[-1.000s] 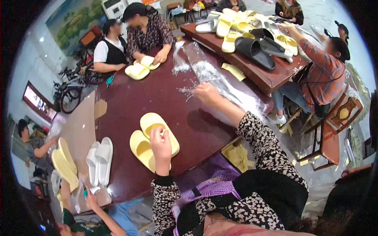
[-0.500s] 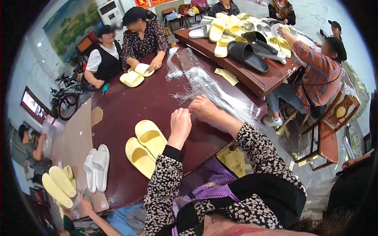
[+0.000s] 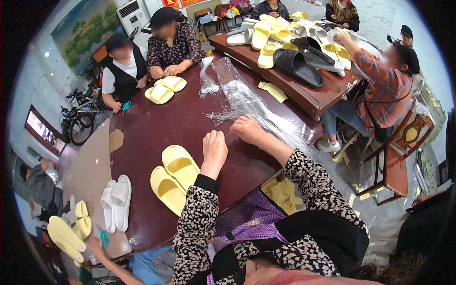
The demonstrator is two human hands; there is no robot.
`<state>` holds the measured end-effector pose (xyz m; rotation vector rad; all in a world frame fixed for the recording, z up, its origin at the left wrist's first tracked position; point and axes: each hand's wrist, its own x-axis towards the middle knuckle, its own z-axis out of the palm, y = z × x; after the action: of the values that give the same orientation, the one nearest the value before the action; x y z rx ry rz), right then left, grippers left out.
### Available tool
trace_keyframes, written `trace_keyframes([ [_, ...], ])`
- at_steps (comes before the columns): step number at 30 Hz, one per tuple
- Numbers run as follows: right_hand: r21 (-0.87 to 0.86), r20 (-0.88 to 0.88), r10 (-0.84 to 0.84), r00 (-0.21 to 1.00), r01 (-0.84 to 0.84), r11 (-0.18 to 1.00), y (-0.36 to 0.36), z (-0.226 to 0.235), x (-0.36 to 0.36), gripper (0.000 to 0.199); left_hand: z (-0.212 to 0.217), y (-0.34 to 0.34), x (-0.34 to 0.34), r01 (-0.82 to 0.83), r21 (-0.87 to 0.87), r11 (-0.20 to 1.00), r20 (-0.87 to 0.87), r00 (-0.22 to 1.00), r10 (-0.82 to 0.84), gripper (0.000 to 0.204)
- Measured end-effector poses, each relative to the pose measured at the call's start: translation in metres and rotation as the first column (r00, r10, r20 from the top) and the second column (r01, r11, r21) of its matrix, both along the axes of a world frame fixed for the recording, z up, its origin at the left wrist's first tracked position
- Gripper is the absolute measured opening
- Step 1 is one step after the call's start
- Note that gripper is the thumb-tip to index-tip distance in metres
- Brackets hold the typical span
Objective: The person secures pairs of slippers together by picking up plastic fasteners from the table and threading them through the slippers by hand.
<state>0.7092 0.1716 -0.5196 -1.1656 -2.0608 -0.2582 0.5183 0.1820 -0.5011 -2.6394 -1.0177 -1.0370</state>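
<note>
My left hand [image 3: 214, 149] and my right hand [image 3: 248, 129] hover over the dark red table, a short gap between them. Both have their fingers pinched, and a fine thread-like strand seems to run across the gap; its exact kind is too small to make out. Just beyond my right hand lies a spread bundle of thin clear plastic strands [image 3: 259, 111] with white ends. Left of my left forearm rests a pair of yellow slide slippers [image 3: 176, 173], side by side on the table. Part of the nearer slipper is hidden by my sleeve.
White slippers [image 3: 116, 202] lie at the left edge. Across the table, a co-worker sits behind a yellow pair [image 3: 165, 89], with scissors [image 3: 126, 107] nearby. A second table [image 3: 304, 95] carries piled slippers. Teal scissors [image 3: 103, 236] are near another person's hand at lower left.
My hands have drawn slightly apart. Across the table, the co-worker's hands have come off the yellow slippers. At lower left, a person's hand has left the teal scissors, and yellow slippers there have shifted.
</note>
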Motion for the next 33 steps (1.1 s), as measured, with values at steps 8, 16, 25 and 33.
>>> trace_keyframes([
  [8, -0.072, 0.041, -0.211, 0.977, 0.213, 0.974, 0.009, -0.034, 0.042, 0.005, 0.026, 0.0, -0.035, -0.164, 0.025, 0.986, -0.05, 0.985, 0.165, 0.001],
  [16, -0.184, 0.017, -0.256, 0.966, 0.255, 0.949, 0.01, -0.037, 0.052, 0.009, 0.048, 0.008, -0.108, -0.352, 0.124, 0.928, -0.004, 0.935, 0.355, 0.007],
  [25, -0.097, -0.065, -0.171, 0.983, 0.165, 0.982, 0.012, -0.036, 0.055, 0.006, 0.042, 0.01, -0.145, -0.39, 0.148, 0.909, 0.006, 0.919, 0.394, 0.007],
  [33, -0.146, -0.038, -0.28, 0.959, 0.272, 0.951, 0.011, -0.038, 0.069, 0.012, 0.054, 0.015, -0.222, -0.566, 0.137, 0.813, 0.104, 0.824, 0.556, 0.004],
])
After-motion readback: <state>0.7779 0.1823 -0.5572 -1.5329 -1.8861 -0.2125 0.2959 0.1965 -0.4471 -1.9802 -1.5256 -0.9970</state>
